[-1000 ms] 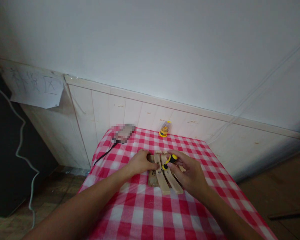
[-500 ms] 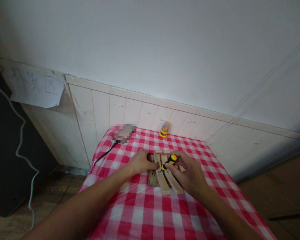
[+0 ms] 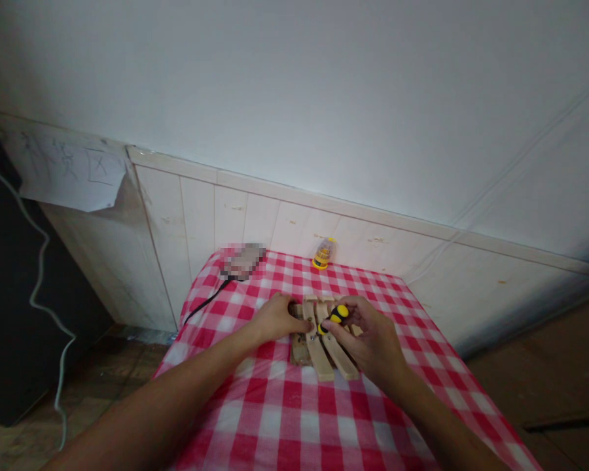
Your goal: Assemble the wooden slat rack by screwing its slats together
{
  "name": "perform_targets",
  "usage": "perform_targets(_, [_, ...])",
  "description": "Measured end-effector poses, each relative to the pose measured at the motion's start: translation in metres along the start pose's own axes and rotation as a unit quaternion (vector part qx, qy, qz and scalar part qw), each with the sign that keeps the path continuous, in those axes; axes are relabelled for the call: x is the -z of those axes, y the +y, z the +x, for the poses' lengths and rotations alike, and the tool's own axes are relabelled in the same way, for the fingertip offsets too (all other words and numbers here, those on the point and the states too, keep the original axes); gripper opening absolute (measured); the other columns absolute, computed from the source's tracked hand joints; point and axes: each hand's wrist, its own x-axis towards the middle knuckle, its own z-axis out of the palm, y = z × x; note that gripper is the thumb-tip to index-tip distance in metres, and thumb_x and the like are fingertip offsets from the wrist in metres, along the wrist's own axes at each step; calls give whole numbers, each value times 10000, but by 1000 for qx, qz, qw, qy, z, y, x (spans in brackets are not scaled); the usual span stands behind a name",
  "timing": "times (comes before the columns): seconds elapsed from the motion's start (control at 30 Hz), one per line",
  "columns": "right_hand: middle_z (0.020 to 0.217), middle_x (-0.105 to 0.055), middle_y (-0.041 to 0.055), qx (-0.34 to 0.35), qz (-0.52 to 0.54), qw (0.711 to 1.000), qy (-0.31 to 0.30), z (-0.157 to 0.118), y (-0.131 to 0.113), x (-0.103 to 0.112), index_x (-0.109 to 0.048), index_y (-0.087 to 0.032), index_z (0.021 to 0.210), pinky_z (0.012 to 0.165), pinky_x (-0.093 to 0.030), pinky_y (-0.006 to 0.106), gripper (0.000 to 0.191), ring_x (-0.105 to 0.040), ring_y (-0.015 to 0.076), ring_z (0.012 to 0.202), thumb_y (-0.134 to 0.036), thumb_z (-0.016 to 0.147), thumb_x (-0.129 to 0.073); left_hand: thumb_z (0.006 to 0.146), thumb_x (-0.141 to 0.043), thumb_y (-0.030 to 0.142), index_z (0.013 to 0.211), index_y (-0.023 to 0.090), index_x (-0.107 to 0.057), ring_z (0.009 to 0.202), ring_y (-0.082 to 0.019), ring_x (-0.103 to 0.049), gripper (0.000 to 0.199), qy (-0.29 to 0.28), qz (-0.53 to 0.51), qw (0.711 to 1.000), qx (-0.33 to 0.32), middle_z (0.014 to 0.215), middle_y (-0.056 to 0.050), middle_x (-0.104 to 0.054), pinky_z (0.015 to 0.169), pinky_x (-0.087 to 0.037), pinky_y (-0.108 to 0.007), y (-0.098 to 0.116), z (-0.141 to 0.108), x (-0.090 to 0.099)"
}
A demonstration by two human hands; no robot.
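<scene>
A wooden piece with curved pale slats (image 3: 321, 361) over a darker base board (image 3: 300, 354) lies on the checked cloth. My left hand (image 3: 277, 318) is closed on its left edge, thumb pressed on top of a slat and fingers hidden behind. In my right hand (image 3: 377, 337) is a yellow and black screwdriver (image 3: 339, 315), gripped by the handle between thumb and fingers. It is tilted, its lower end pointing down and left at a small metal screw on a slat. Whether the tip sits in the screw is too small to tell.
A red and white checked tablecloth (image 3: 275, 425) covers the table, which stands against a panelled wall (image 3: 196, 222). Near the back edge stands a clear container with a yellow base (image 3: 323, 255). A blurred object (image 3: 245, 260) with a black strap lies at the back left.
The screwdriver handle has turned slightly in my right hand, and its yellow and black pattern shows differently. My left hand and the wooden piece keep their places.
</scene>
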Motion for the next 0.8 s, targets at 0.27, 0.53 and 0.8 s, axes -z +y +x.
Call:
perform_targets(0.27, [960,-811,51,83,-11,996,27,-3,-1,-5,-728,-259,1098,716,-637,319,194,-775,216,807,-214,909,-717,656,-827,557,952,144,-752,760,-215,-642,514,-10,-5,1000,-2,857,-48,-699,587,-371,-286,1,0,1])
perform_targets(0.53, [1204,-818,116,126,-86,988,-18,-3,-11,6,-699,-226,1302,931,-661,406,357,-797,260,1085,-154,976,-573,652,-824,595,1023,130,-756,862,-256,-669,599,2,19,1000,2,1024,-97,-716,637,-414,-302,2,-2,2])
perform_targets(0.8, [1176,-836,95,70,-82,994,-19,-12,-14,10,-715,-243,1284,901,-696,377,371,-828,249,1040,-130,966,-561,685,-818,552,1053,154,-736,899,-255,-673,548,-10,16,1000,13,1062,-101,-695,678,-450,-304,2,-4,2])
